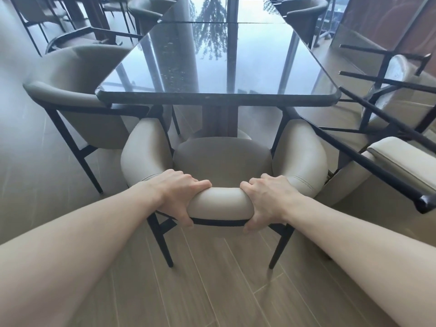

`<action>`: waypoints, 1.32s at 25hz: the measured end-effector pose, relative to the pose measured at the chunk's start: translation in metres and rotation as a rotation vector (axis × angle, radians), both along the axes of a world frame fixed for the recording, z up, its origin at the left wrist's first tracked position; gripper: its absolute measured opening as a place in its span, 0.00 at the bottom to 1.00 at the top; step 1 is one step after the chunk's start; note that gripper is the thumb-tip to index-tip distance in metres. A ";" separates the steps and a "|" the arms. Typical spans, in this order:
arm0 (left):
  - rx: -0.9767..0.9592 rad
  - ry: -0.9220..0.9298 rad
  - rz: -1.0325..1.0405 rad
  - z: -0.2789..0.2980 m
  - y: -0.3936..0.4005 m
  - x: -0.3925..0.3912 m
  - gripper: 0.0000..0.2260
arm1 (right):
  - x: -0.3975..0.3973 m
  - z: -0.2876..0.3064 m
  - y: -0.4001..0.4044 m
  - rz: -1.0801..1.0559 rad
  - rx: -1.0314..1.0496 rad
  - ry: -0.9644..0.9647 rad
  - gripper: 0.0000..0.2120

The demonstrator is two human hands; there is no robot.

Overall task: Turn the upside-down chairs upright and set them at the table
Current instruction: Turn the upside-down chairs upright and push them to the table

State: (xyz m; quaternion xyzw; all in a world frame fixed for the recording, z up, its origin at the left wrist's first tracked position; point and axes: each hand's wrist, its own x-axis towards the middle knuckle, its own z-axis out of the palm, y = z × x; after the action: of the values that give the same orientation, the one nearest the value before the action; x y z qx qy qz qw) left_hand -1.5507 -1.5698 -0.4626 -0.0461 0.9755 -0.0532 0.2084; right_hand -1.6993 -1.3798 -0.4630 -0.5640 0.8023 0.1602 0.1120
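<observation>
A beige padded chair (221, 159) with black legs stands upright on the floor, its seat tucked partly under the near end of the dark glossy table (219, 95). My left hand (179, 197) and my right hand (269, 199) both grip the curved top of its backrest, fingers over the pad and thumbs underneath. To the right, an upside-down chair (387, 128) lies with its black legs in the air, its beige armrest close to the upright chair. Another upright chair (77, 90) stands at the table's left side.
More chairs stand at the table's far end (304, 13) and far left (146, 10). A second overturned chair frame (401, 67) sits beyond the near one on the right. Wood-look floor planks (212, 291) lie open behind the chair, toward me.
</observation>
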 end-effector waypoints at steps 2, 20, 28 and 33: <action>0.016 -0.013 0.010 0.003 -0.008 -0.005 0.39 | -0.003 0.002 -0.009 0.000 -0.012 -0.001 0.36; 0.148 -0.087 0.184 0.012 0.004 0.002 0.39 | 0.025 -0.005 -0.026 -0.321 0.026 -0.042 0.31; 0.649 0.467 0.480 0.089 0.035 0.001 0.25 | 0.040 0.069 -0.026 -0.701 -0.392 -0.622 0.20; 0.921 0.676 0.690 0.138 0.062 -0.003 0.18 | 0.054 0.133 -0.028 -0.825 -0.750 -0.851 0.10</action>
State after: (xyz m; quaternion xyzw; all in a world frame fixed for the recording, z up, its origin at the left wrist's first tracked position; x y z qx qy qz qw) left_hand -1.5538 -1.5079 -0.3245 -0.2760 0.8395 0.4561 -0.1055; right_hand -1.6453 -1.4076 -0.3301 -0.2276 0.8384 -0.4179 0.2658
